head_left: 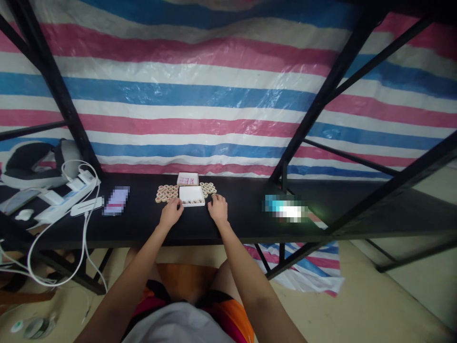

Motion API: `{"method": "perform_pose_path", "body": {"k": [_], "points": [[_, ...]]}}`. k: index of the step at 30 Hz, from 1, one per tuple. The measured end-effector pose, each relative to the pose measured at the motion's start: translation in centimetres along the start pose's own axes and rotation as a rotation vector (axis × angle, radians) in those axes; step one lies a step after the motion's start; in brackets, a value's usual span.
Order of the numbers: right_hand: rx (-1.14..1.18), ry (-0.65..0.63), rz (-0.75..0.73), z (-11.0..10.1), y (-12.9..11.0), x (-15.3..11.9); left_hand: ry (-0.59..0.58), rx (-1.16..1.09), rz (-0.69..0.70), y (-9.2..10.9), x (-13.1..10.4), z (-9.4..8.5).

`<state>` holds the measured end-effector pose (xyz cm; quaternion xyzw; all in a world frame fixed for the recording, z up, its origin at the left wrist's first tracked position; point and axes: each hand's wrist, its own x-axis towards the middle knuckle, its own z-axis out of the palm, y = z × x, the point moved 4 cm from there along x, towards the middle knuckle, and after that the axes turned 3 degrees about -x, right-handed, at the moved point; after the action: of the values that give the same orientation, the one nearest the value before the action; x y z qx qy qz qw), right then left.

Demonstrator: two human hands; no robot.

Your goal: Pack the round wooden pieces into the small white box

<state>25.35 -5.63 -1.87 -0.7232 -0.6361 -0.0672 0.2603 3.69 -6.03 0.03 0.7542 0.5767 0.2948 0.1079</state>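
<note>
A white open box (pixel 192 196) lies on the black tabletop, with a row of small pieces along its near side. Round wooden pieces (pixel 166 192) are grouped to its left, and more round pieces (pixel 208 188) sit to its right. Behind the box is a white lid or tray (pixel 187 179) with red markings. My left hand (pixel 172 212) is at the box's near left corner with its fingers curled; what they hold, if anything, is too small to tell. My right hand (pixel 218 208) rests right of the box, below the right group, its fingers bent and their tips hard to make out.
On the left are a blurred phone (pixel 116 200), a white power strip (pixel 67 202) with cables and a neck pillow (pixel 39 162). A bright blurred device (pixel 285 208) lies on the right. Black metal bars (pixel 321 100) frame the desk before a striped sheet (pixel 193 95).
</note>
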Motion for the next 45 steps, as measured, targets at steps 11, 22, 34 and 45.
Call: {"method": "perform_pose_path", "body": {"k": [11, 22, 34, 45], "points": [[-0.042, 0.038, 0.075, -0.5, 0.3, -0.3, 0.027, -0.003, 0.031, -0.3, 0.1, 0.2], [-0.117, 0.032, 0.201, -1.0, 0.4, -0.6, 0.013, 0.000, 0.024, -0.1, 0.0, 0.1], [-0.102, 0.085, 0.218, -0.8, 0.7, -0.5, 0.006, 0.022, 0.012, 0.0, 0.0, 0.0], [0.203, 0.070, -0.339, -0.7, -1.6, -0.1, 0.011, -0.005, 0.017, -0.1, 0.0, 0.0]]}}
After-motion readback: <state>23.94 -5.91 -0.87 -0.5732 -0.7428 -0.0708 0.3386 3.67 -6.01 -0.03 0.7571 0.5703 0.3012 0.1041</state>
